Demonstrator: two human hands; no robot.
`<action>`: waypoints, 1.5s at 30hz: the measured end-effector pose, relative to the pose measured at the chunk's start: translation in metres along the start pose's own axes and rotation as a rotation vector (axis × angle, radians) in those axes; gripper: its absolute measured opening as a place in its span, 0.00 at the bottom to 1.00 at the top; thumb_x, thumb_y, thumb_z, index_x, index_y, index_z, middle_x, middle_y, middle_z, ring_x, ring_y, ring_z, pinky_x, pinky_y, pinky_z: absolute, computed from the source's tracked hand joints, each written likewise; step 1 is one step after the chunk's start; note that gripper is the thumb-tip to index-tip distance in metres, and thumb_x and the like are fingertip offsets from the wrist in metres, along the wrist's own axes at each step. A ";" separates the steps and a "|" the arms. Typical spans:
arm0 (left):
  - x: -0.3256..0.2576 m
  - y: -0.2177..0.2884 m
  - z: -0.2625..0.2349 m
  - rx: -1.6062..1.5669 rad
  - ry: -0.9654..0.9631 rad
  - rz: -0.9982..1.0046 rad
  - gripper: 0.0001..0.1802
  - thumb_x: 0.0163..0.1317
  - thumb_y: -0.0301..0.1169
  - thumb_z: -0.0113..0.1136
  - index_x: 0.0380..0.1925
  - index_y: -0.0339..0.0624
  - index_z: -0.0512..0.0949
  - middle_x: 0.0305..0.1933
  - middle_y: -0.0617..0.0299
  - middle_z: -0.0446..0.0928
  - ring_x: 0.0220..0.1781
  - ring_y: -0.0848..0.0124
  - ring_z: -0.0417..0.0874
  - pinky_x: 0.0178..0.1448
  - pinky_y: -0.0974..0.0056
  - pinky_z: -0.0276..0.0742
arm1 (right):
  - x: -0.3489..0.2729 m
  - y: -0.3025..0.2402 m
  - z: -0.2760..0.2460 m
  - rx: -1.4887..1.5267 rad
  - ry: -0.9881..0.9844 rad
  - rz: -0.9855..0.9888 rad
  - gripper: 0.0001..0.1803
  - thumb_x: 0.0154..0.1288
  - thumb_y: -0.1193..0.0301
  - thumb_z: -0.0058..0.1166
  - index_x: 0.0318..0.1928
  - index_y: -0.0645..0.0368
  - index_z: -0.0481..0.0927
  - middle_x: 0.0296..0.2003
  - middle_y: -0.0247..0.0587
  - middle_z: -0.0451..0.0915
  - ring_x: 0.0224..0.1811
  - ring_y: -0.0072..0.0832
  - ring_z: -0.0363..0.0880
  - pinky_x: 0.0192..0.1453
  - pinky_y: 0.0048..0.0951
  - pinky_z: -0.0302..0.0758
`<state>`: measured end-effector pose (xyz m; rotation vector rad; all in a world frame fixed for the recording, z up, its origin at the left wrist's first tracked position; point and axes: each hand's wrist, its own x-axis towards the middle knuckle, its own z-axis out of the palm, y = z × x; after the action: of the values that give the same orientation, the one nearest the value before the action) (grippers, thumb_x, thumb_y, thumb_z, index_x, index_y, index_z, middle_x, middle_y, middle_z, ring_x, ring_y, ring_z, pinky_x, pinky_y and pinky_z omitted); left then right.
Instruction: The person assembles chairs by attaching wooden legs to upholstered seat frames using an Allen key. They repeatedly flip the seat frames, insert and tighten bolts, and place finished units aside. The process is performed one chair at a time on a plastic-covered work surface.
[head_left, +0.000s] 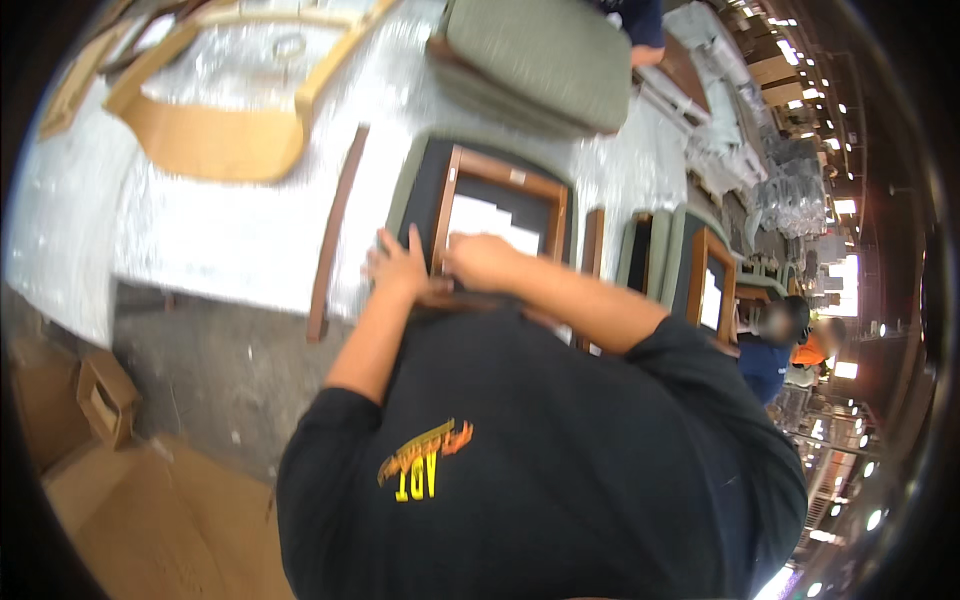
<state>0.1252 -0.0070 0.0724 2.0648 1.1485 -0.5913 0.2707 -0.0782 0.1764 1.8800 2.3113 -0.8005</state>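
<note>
Brown wooden rectangular frame (pixel 500 205) on the dark-covered underside of a green upholstered seat panel (pixel 420 175), lying at the near edge of the counter (pixel 220 240) wrapped in silvery-white padded sheeting. Left hand (pixel 398 266) laid flat on the panel just left of the frame's near corner, fingers (pixel 385 245) spread and open, gripping nothing. Right hand (pixel 482 262) pressed on the frame's near rail, fingers curled; whether anything is pinched beneath cannot be told. Picture blurred, fine detail lost. Risks, as judged: panel close to the counter edge, liable to slip toward the floor under a downward push; fingers close to the frame corner, open to a pinch or splinter; long dark wooden strip (pixel 335 235) lying loose just left of the panel and overhanging the counter edge, liable to be knocked off by an elbow; light wooden curved chair frame (pixel 215 135) farther back, well apart, low concern. Stacked green seat cushions (pixel 535 65) at the far side; further framed panels (pixel 700 275) standing to the right. Containers: one small open brown cardboard box (pixel 105 395) on the floor at left, contents not discernible.
</note>
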 end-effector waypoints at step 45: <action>0.021 0.006 0.012 0.098 0.126 0.049 0.66 0.52 0.59 0.73 0.86 0.51 0.51 0.86 0.24 0.41 0.73 0.22 0.71 0.69 0.39 0.80 | -0.024 0.008 0.032 0.201 0.388 0.213 0.09 0.71 0.67 0.57 0.40 0.58 0.85 0.32 0.58 0.86 0.38 0.58 0.87 0.47 0.55 0.82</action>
<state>0.1408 -0.0065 0.0526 2.2343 1.1562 -0.5091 0.2755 -0.1120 0.1542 2.5171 2.2356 -0.7175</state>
